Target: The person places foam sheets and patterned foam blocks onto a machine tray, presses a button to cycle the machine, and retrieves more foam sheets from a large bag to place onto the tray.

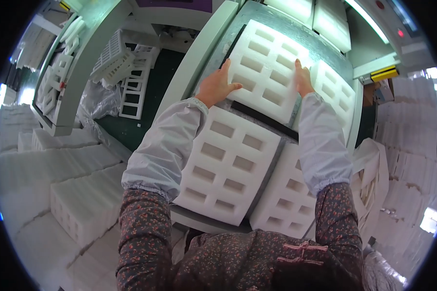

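Observation:
A white foam block (264, 72) with rectangular cutouts in two columns lies on the metal machine bed. At its left edge is my left hand (217, 86), fingers along the side and thumb over the top face. My right hand (303, 80) presses on the opposite edge, its thumb pointing up, the other fingers partly hidden behind the edge. The block is held between both hands. A dark bar (264, 120) runs along its near side. Closer to me lies a second foam block (235, 154) with similar cutouts, and right of it a third foam block (282, 196).
Another foam block (329, 87) is right of my right hand. White foam pieces (331, 24) lie at the far end under a lamp. A pale machine rail (192, 53) borders the bed on the left. Foam scraps (135, 89) and stacked foam (90, 199) are at left.

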The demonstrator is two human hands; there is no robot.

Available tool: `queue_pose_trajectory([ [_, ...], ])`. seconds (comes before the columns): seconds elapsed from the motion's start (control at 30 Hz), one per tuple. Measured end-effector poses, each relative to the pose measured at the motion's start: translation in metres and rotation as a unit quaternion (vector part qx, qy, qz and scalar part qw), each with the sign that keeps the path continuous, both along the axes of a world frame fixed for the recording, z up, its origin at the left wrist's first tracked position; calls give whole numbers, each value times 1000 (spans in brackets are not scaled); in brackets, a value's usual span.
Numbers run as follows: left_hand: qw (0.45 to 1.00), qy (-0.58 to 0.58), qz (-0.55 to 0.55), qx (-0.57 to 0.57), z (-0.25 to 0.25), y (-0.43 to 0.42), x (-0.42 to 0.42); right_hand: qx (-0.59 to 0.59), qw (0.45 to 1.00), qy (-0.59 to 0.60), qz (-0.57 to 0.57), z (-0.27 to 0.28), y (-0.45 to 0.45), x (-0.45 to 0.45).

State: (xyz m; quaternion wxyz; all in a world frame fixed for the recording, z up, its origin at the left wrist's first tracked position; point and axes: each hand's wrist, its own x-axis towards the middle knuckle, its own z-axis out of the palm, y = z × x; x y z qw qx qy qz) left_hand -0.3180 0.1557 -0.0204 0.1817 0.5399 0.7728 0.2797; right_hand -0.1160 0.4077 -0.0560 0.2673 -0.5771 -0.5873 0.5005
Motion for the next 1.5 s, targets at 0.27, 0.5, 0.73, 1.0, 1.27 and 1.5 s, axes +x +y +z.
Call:
queue_pose_trajectory([
  [0.27, 986, -104, -57, 116, -9, -2, -12, 227, 970, -28, 86, 86, -75, 37],
  [0.5, 964, -128, 217, 89, 14, -163, -95, 263, 950, -161, -43, 124, -196, 330],
  [0.73, 923, -42, 360, -131, -35, -385, -38, 194, 921, -315, -119, 47, -365, 437],
  [1.0, 875, -29, 475, -92, -59, -410, 22, 279, 897, -317, -130, 16, -396, 424],
  [1.27, 863, -19, 497, -84, -56, -419, 17, 228, 902, -345, -121, 7, -371, 444],
  [1.5, 868, -16, 492, -67, -72, -464, 25, 350, 896, 200, 186, 276, -472, 269],
])
